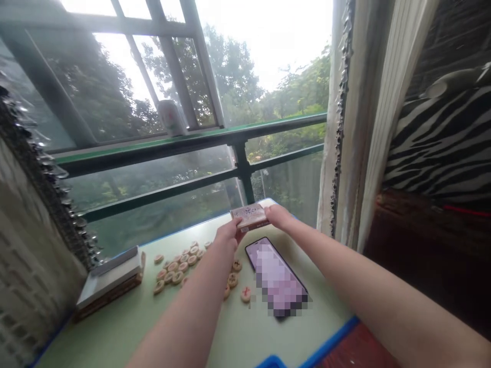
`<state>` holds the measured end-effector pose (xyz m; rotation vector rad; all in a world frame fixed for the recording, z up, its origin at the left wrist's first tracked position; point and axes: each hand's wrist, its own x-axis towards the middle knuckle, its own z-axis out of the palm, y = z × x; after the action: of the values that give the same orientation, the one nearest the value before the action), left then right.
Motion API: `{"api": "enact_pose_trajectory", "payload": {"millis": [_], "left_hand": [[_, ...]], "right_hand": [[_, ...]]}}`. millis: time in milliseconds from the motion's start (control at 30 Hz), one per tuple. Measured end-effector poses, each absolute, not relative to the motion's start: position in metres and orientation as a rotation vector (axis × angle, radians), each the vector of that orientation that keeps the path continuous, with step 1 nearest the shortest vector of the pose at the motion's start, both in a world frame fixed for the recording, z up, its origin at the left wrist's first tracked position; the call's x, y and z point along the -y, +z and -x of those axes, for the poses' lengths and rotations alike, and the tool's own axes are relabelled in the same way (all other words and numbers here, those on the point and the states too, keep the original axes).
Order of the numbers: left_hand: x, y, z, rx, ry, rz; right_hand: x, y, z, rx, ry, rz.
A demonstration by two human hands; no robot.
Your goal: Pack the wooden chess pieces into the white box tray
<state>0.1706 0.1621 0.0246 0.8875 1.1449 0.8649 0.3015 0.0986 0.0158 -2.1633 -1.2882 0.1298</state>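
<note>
A small flat box (251,216) with dark markings on its top is held up near the far edge of the table. My left hand (230,232) grips its left end, fingers closed. At its right end, my right hand (279,216) pinches the corner. Just below the box a smartphone (278,276) lies on the table, its screen blurred out. Several round wooden pieces (177,277) with characters are scattered to the left, partly hidden behind my left forearm. One piece with a red mark (246,294) lies left of the phone.
The pale green table (115,335) has a blue edge. An open box or tray (111,281) sits at its left. Beyond are a green railing (284,125) with a can (171,117) on it, windows, and curtains (347,128) on the right.
</note>
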Motion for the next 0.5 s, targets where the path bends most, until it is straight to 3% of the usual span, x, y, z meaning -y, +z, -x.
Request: {"api": "enact_pose_trajectory", "payload": {"millis": [200, 500], "left_hand": [[-0.195, 0.001, -0.216, -1.178, 0.72, -0.998], [-0.216, -0.007, -0.219, -1.405, 0.629, -1.381]], "right_hand": [[-0.113, -0.021, -0.328, 1.156, 0.078, 2.268], [-0.11, -0.024, -0.331, 1.197, 0.015, 2.376]]}}
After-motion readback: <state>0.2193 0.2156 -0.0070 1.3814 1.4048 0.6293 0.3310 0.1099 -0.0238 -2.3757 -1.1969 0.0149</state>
